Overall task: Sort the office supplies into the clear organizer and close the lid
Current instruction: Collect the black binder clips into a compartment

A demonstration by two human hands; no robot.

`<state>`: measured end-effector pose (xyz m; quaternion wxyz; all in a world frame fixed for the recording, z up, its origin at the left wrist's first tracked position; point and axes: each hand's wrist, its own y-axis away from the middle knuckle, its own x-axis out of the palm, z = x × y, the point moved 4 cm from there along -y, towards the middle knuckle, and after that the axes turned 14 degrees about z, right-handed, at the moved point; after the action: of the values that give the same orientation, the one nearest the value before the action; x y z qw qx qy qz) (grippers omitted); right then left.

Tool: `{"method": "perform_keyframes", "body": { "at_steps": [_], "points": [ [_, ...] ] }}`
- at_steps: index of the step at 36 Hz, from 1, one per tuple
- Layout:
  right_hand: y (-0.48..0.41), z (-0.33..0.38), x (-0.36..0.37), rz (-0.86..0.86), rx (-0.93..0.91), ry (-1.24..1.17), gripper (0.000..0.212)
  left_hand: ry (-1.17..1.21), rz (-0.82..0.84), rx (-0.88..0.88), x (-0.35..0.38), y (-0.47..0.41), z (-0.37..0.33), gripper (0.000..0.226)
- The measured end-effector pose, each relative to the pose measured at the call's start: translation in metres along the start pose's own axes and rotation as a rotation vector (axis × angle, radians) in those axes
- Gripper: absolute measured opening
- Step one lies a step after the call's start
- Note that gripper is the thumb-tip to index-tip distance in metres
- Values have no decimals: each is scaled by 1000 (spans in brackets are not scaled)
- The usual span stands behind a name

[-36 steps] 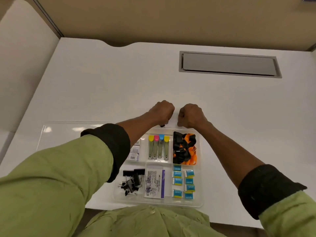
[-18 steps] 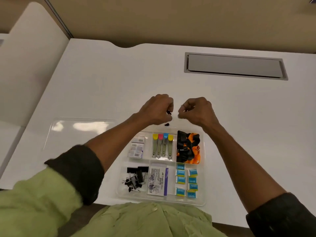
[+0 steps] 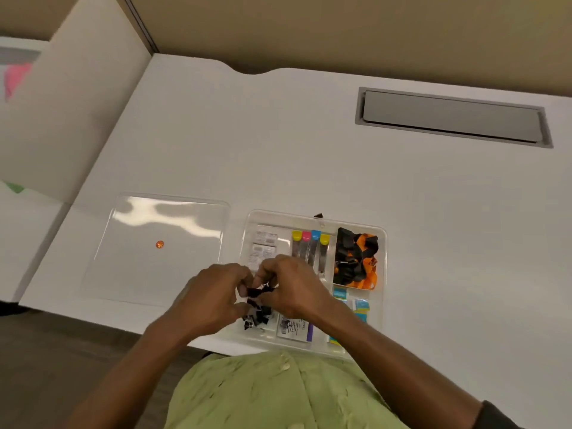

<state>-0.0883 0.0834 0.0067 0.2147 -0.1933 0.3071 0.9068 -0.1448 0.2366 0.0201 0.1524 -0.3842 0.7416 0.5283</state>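
Note:
The clear organizer lies open at the desk's near edge. Both hands are over its near-left compartment, which holds black binder clips. My left hand and my right hand each pinch a black binder clip between their fingertips, just above that pile. Farther back sit white staple boxes, colour-capped lead tubes and black and orange lanyards. Blue erasers and a small card pack lie in the near compartments. The clear lid rests flat on the desk to the left.
One small black clip lies on the desk just behind the organizer's far rim. An orange sticker shows on the lid. A grey cable hatch is set into the desk at the far right. A white partition stands at the left.
Both hands have come back from behind the organizer's far rim to its near-left compartment. They now pinch black clips over the pile there.

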Motion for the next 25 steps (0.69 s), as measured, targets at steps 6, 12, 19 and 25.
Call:
{"method": "perform_keyframes", "body": {
  "at_steps": [6, 12, 19, 25],
  "points": [
    [1, -17, -25, -158, 57, -38, 11, -89, -114, -98, -21, -13, -17, 42],
    [-7, -56, -103, -488, 128, -44, 12, -46, -365, -237, -32, -26, -10, 41],
    [-49, -114, -148, -366, 289, 75, 19, 133, -422, -320, -13, -32, 14, 21],
    [-80, -131, -147, -132, 363, 195, 37, 248, -471, -319, -4, -29, 18, 15]
  ]
}}
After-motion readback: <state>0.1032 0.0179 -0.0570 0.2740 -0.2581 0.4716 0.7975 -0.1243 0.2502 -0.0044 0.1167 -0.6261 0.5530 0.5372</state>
